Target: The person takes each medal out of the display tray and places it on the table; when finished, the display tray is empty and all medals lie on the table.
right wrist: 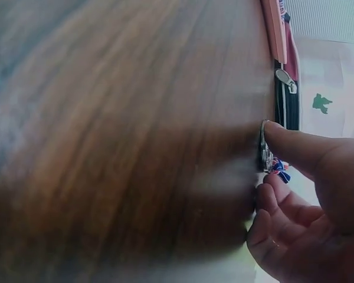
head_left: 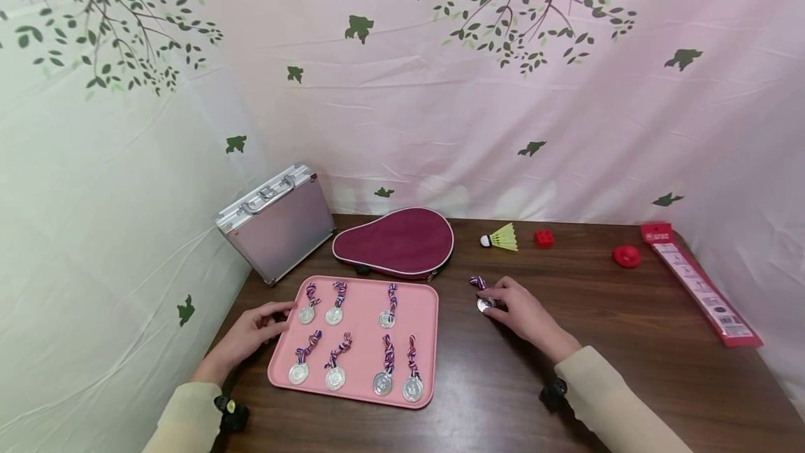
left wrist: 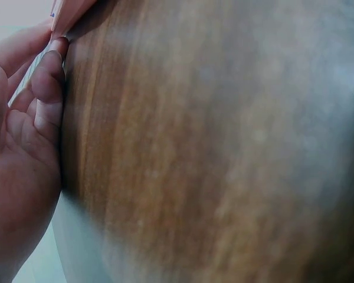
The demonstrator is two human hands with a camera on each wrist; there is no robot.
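A pink tray carries several silver medals in two rows, each with a knotted red, white and blue ribbon. My left hand holds the tray's left rim; in the left wrist view its fingertips meet the tray edge. On the table to the right of the tray lies another silver medal, its knotted ribbon pointing away from me. My right hand pinches this medal between thumb and fingers. Seen from the right wrist, the medal stays close to the tabletop, partly hidden by the thumb.
Behind the tray lie a maroon paddle case and a standing silver briefcase. Farther right are a yellow shuttlecock, a red toy brick, a small red hat-like object and a long red package. Printed cloth hangs behind the table.
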